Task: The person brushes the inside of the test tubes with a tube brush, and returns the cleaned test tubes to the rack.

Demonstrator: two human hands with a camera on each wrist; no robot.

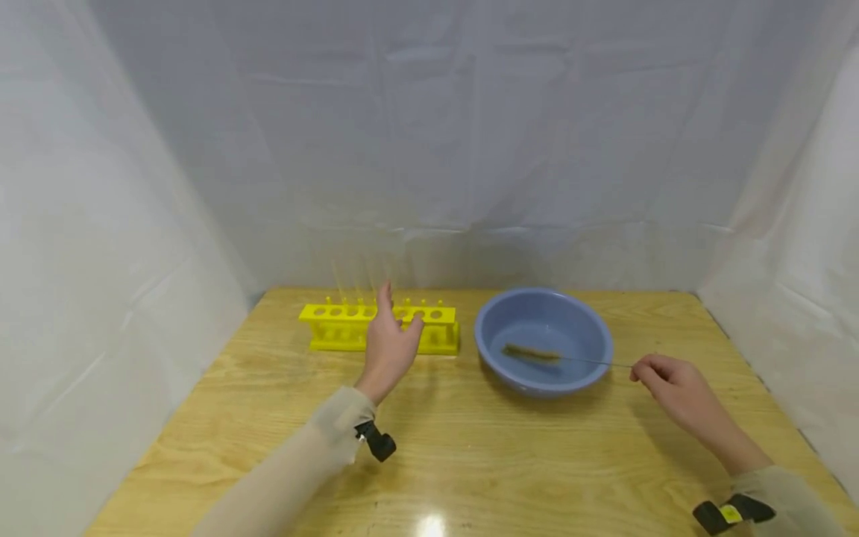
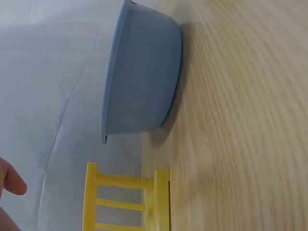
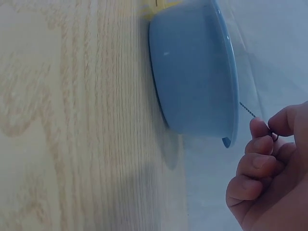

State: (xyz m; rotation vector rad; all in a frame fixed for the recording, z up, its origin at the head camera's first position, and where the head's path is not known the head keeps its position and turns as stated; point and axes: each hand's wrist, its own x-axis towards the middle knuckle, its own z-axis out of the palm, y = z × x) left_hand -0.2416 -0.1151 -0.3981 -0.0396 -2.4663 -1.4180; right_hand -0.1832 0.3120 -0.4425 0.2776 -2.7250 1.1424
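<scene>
My right hand point(image 1: 678, 391) pinches the looped end of a twisted wire handle between thumb and forefinger, the other fingers curled. This handle belongs to a test tube brush point(image 1: 532, 353), whose brown bristles lie inside the blue basin point(image 1: 490, 365). The wire crosses the basin's right rim. My left hand point(image 1: 391, 349) is over the yellow test tube rack point(image 1: 335, 346), fingers extended and thumb spread to the right, covering part of the rack. In the left wrist view, only the thumb point(image 2: 14, 183) and a bit of hand show at the edge.
Faint clear test tubes point(image 1: 338, 277) stand upright along the back of the rack's left half. The basin sits right of the rack on the wooden table point(image 1: 510, 462). White sheeting point(image 1: 429, 149) hangs behind and on both sides.
</scene>
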